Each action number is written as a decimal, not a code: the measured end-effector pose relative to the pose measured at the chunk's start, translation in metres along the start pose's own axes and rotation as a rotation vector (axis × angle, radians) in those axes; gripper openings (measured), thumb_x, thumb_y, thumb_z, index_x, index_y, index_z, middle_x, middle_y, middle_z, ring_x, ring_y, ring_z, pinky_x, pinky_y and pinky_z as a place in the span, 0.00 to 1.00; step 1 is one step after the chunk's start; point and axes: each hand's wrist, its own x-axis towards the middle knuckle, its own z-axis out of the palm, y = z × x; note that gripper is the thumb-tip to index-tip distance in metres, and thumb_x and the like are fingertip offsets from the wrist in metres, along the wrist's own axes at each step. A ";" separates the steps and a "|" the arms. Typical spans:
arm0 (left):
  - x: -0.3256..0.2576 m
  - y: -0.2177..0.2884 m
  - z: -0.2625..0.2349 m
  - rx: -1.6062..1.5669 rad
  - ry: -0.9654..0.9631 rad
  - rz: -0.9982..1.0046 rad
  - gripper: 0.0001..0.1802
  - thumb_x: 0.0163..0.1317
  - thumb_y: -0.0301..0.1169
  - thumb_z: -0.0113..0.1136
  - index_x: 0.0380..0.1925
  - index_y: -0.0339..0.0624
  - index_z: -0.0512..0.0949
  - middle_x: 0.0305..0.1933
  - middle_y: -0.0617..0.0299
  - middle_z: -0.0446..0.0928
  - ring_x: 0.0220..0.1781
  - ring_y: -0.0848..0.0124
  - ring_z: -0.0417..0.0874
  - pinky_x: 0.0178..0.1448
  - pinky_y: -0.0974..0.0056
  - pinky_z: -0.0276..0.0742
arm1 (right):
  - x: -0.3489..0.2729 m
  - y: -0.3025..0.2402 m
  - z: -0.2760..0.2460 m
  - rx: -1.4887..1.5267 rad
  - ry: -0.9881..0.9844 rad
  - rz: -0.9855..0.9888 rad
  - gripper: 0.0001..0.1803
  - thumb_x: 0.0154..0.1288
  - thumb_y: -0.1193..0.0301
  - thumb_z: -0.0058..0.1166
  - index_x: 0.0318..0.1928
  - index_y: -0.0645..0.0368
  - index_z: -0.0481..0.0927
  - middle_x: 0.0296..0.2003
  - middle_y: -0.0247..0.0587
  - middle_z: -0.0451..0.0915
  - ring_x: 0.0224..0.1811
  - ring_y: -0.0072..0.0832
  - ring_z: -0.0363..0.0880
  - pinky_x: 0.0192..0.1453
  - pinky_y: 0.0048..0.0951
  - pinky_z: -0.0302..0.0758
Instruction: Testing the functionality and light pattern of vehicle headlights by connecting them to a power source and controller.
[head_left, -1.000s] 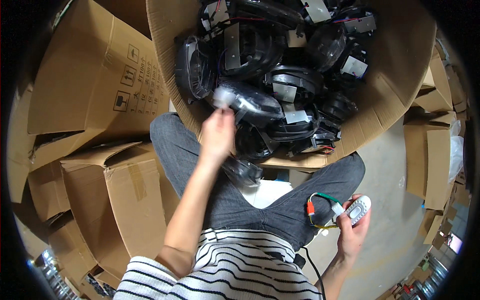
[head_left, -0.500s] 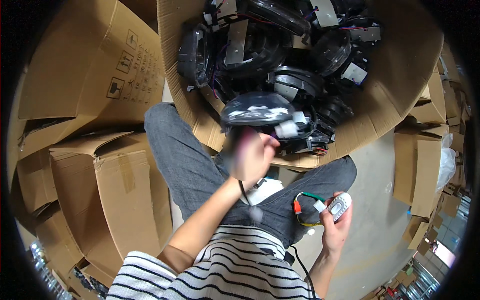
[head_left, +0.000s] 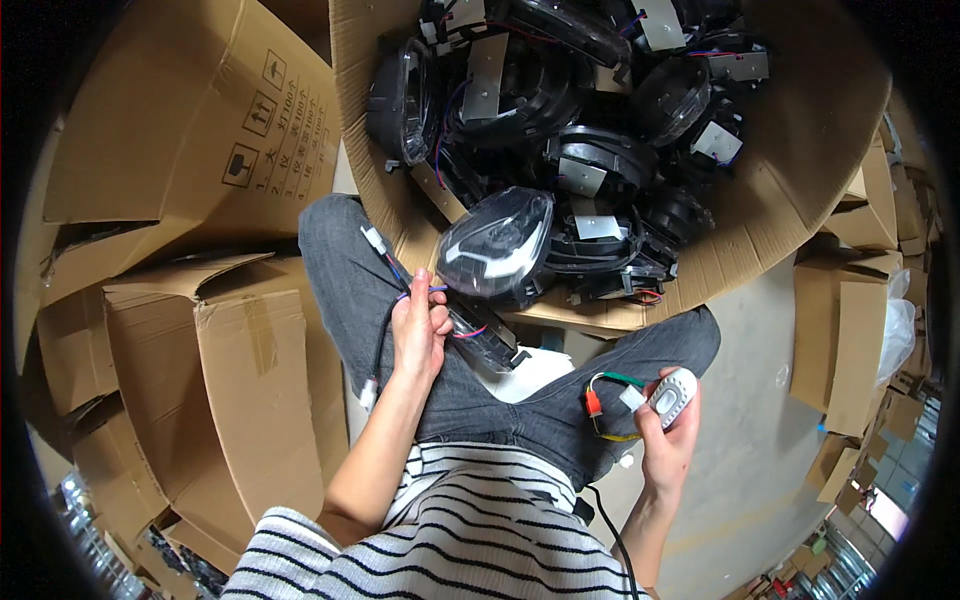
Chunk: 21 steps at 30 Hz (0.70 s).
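My left hand (head_left: 418,328) is closed on a dark cable (head_left: 382,335) with blue and pink wires and a white connector (head_left: 374,238) at its upper end. Another white connector (head_left: 369,394) hangs below. Just right of this hand, a black headlamp (head_left: 497,240) with a clear lens leans at the carton's near edge, and a dark clear-covered part (head_left: 485,340) lies under it. My right hand (head_left: 670,450) grips a white oval push-button switch (head_left: 672,398). Beside the switch are a white plug (head_left: 633,398) and a red connector (head_left: 593,402) on green and yellow wires.
A large open carton (head_left: 790,200) ahead holds several black headlamps (head_left: 672,98) with metal plates and loose wires. Brown cartons (head_left: 255,350) stand at the left, more (head_left: 835,340) at the right. A white piece (head_left: 535,372) lies between my legs. Grey floor (head_left: 745,400) shows at right.
My left hand has moved left and down from in front of the carton, drawing the cable over my left thigh. The headlamp has turned, its lens now facing up. My right hand has barely moved.
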 end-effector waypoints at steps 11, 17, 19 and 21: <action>-0.044 0.021 0.020 1.024 -0.420 1.181 0.13 0.45 0.20 0.53 0.34 0.34 0.72 0.27 0.56 0.72 0.22 0.71 0.70 0.26 0.72 0.66 | -0.008 -0.003 0.003 -0.001 -0.114 0.049 0.21 0.41 0.82 0.42 0.41 0.58 0.61 0.28 0.32 0.65 0.28 0.15 0.62 0.30 0.14 0.61; -0.066 0.023 0.032 1.155 -0.610 1.178 0.23 0.36 0.22 0.58 0.39 0.41 0.71 0.14 0.65 0.61 0.14 0.73 0.63 0.18 0.71 0.60 | -0.024 -0.008 0.009 -0.045 -0.244 0.035 0.19 0.43 0.84 0.44 0.40 0.61 0.61 0.27 0.33 0.66 0.29 0.17 0.64 0.33 0.17 0.62; -0.069 0.026 0.037 1.131 -0.672 1.224 0.25 0.35 0.22 0.59 0.40 0.42 0.71 0.15 0.67 0.60 0.14 0.75 0.63 0.17 0.73 0.59 | -0.029 -0.009 0.009 -0.048 -0.282 0.016 0.20 0.42 0.84 0.44 0.40 0.61 0.61 0.26 0.34 0.66 0.28 0.17 0.64 0.33 0.17 0.62; -0.077 0.034 0.045 1.091 -0.789 1.242 0.25 0.34 0.23 0.58 0.40 0.42 0.70 0.17 0.68 0.62 0.14 0.76 0.63 0.17 0.74 0.59 | -0.032 -0.011 0.008 -0.050 -0.285 0.026 0.20 0.42 0.84 0.44 0.40 0.62 0.61 0.26 0.34 0.66 0.28 0.17 0.64 0.33 0.17 0.63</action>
